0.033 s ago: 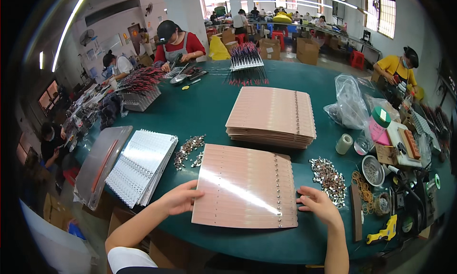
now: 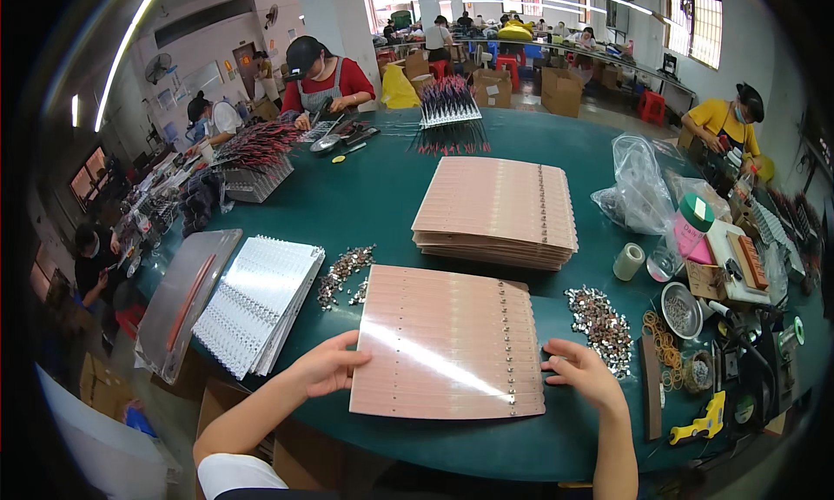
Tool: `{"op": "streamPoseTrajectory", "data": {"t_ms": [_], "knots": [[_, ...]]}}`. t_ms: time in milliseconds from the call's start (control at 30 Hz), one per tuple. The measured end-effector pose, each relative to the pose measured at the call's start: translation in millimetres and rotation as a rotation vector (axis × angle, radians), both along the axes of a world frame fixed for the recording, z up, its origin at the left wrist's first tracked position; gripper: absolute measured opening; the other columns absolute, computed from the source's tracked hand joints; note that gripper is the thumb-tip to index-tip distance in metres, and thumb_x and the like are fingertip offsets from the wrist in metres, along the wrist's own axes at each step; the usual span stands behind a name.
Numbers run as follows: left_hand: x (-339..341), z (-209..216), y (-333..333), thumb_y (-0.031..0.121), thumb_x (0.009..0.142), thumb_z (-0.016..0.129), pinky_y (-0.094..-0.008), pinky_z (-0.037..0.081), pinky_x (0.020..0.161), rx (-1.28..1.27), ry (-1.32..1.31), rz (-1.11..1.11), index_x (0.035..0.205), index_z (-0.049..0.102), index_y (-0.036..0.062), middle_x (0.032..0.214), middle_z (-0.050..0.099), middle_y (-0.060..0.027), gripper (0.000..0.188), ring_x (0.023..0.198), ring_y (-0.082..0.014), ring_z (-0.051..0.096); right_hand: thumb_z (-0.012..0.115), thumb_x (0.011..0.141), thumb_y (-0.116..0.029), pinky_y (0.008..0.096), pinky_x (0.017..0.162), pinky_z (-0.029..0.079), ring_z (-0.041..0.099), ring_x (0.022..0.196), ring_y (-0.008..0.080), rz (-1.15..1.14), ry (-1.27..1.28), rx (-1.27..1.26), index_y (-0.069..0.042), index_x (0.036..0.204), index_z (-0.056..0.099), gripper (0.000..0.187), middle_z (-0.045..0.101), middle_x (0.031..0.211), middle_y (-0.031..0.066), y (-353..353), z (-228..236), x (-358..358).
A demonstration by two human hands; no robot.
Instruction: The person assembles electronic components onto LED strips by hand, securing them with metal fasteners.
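A flat pinkish panel (image 2: 443,344), scored into narrow strips, lies on the green table in front of me. A column of small shiny metal pieces runs down its right side, and light glares across its middle. My left hand (image 2: 334,364) pinches the left edge, thumb on top. At the right edge is my right hand (image 2: 580,370), fingers apart and curved toward the panel; I cannot tell whether they touch it. Loose small metal pieces (image 2: 601,331) lie in a heap beyond that hand. A smaller heap of metal bits (image 2: 345,274) lies past the panel's far left corner.
A stack of similar panels (image 2: 491,213) stands behind. At left are white strip sheets (image 2: 259,304) and a clear plastic case (image 2: 187,304). On the right are a metal bowl (image 2: 680,311), rubber bands (image 2: 663,352), a dark bar (image 2: 649,387) and a yellow glue gun (image 2: 702,420). Co-workers sit around.
The panel's far edge has shifted very slightly toward me, with my left hand still on it. My right hand has hardly moved.
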State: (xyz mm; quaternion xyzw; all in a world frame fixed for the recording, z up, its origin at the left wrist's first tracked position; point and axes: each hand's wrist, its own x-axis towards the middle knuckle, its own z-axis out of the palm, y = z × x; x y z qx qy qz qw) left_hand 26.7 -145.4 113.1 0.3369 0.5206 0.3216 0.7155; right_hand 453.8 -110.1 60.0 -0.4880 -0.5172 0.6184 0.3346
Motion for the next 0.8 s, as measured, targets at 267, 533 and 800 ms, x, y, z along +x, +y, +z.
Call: {"op": "streamPoseTrajectory", "data": {"t_ms": [267, 533, 800], "knots": [[-43, 31, -52, -0.004, 0.081, 0.065, -0.0411, 0.05, 0.104, 0.302, -0.291, 0.231, 0.142, 0.043, -0.0019, 0.13, 0.061, -0.018, 0.065, 0.122, -0.0282, 0.06, 0.055, 0.102, -0.016, 0.0293, 0.082, 0.057, 0.068, 0.099, 0.0191, -0.061, 0.044, 0.029, 0.009, 0.135, 0.053, 0.041, 0.067, 0.12, 0.0179, 11, -13, 13], [28, 38, -49, 0.003, 0.077, 0.069, -0.045, 0.049, 0.103, 0.686, -0.508, 0.435, 0.136, 0.047, -0.0028, 0.127, 0.061, -0.0177, 0.063, 0.118, -0.0303, 0.061, 0.067, 0.095, -0.009, 0.0301, 0.087, 0.051, 0.063, 0.103, 0.0152, 0.351, 0.225, 0.185, -0.002, 0.144, 0.047, 0.053, 0.065, 0.12, 0.0099, -16, 11, -40], [161, -28, -31, 0.009, 0.092, 0.071, -0.0296, 0.048, 0.083, 0.753, -0.5, 0.158, 0.122, 0.058, 0.0024, 0.11, 0.063, -0.0037, 0.034, 0.097, -0.0121, 0.058, 0.073, 0.089, -0.049, 0.0427, 0.093, 0.051, 0.063, 0.11, 0.0288, 0.442, 0.554, 0.386, -0.002, 0.144, 0.04, 0.079, 0.054, 0.135, 0.0159, -19, 0, -62]]}}
